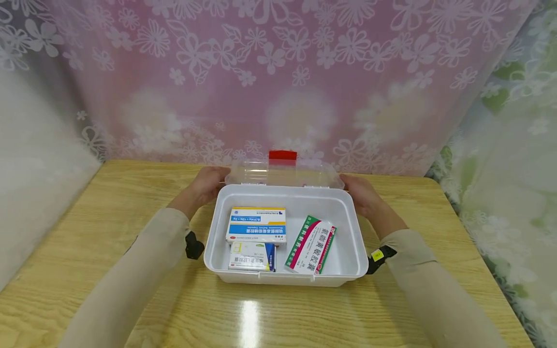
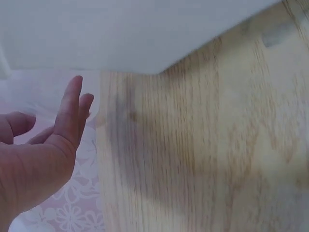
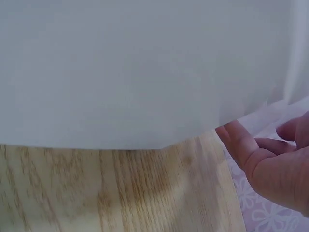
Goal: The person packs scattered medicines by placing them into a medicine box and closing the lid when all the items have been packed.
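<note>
A white plastic storage box (image 1: 235, 278) stands on the table with its clear lid (image 1: 248, 173) tipped back on the hinges. The lid carries a red latch (image 1: 283, 154) at its far edge. At the lid's left end is my left hand (image 1: 208, 184), fingers extended and thumb apart, as the left wrist view shows (image 2: 48, 145). My right hand (image 1: 362, 194) is at the lid's right end; its fingertips are partly hidden behind the box in the right wrist view. Inside lie a blue-and-white medicine box (image 1: 256, 227), a smaller white medicine box (image 1: 249, 256) and a green-edged medicine box (image 1: 311, 245).
The wooden table (image 1: 248, 314) ends just behind the lid. A pink floral curtain (image 1: 261, 96) hangs along its far edge, with pale floral fabric (image 1: 513, 193) on the right. Black wrist straps (image 1: 194, 245) sit close to the box's sides.
</note>
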### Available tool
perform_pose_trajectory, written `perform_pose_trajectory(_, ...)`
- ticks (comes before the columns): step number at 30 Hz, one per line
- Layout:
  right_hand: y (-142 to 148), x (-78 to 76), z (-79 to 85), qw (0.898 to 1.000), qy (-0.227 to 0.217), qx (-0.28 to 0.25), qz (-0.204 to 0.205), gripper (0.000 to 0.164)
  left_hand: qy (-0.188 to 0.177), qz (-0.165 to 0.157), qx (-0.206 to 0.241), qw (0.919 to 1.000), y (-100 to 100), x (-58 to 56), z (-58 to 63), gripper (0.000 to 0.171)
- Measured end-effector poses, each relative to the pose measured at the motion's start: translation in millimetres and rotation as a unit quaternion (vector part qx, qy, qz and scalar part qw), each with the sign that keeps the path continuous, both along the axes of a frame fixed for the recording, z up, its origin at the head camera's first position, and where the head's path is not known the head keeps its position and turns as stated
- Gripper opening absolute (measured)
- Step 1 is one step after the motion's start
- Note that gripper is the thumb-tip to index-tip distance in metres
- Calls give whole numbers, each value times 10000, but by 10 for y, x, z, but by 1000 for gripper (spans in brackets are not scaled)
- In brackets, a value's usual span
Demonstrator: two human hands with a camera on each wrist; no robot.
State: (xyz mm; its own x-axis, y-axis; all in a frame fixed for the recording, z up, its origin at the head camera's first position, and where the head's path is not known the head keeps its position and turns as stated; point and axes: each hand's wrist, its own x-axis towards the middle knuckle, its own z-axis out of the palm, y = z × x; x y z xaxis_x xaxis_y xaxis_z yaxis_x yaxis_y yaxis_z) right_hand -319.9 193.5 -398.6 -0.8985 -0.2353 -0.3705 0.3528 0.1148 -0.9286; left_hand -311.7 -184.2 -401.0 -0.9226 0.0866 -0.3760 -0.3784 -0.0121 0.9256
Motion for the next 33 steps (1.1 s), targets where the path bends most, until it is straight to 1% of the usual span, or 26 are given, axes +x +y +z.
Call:
perform_pose_trajectory(2, -12, -4, 3, 9998, -52, -182, -93, 41, -3, 22, -32, 10000, 1, 4, 9, 45)
perform_pose_trajectory(6, -23, -10, 19, 9979, 2, -595, -238, 36, 89, 117, -71, 9999, 0, 11, 39, 47)
perform_pose_trajectory(9, -24, -6, 53, 9981, 75, -563, -240, 40, 259, 164, -61, 9995, 0, 13, 64, 47)
perform_pose_trajectory(13, -38, 2, 136, 9989, 214, -387, -176, 48, 637, 144, 70, 9978, -2, 13, 104, 44)
perform_pose_trajectory(17, -59, 11, 245, 9973, 667, -274, -120, 50, 1138, 172, 286, 9929, 6, 2, 171, 42)
perform_pose_trajectory(20, -65, 15, 333, 9952, 937, -276, -87, 49, 1424, 223, 289, 9891, 18, 7, 237, 42)
perform_pose_trajectory(22, -58, 14, 385, 9948, 957, -343, -7, 48, 1536, 305, 213, 9874, 28, 24, 280, 41)
perform_pose_trajectory(23, -50, 11, 407, 9952, 887, -404, 36, 49, 1565, 359, 190, 9868, 32, 33, 295, 41)
perform_pose_trajectory(25, -24, 22, 464, 9955, 825, -381, 278, 49, 1628, 461, 57, 9856, 45, 49, 320, 40)
perform_pose_trajectory(28, 24, 51, 563, 9947, 791, -110, 654, 51, 1666, 625, -94, 9840, 63, 75, 383, 39)
perform_pose_trajectory(30, 45, 81, 640, 9931, 847, 54, 812, 51, 1725, 692, -237, 9823, 69, 93, 432, 39)
perform_pose_trajectory(33, 55, 119, 730, 9928, 874, 91, 819, 54, 1811, 745, -416, 9798, 69, 143, 516, 37)
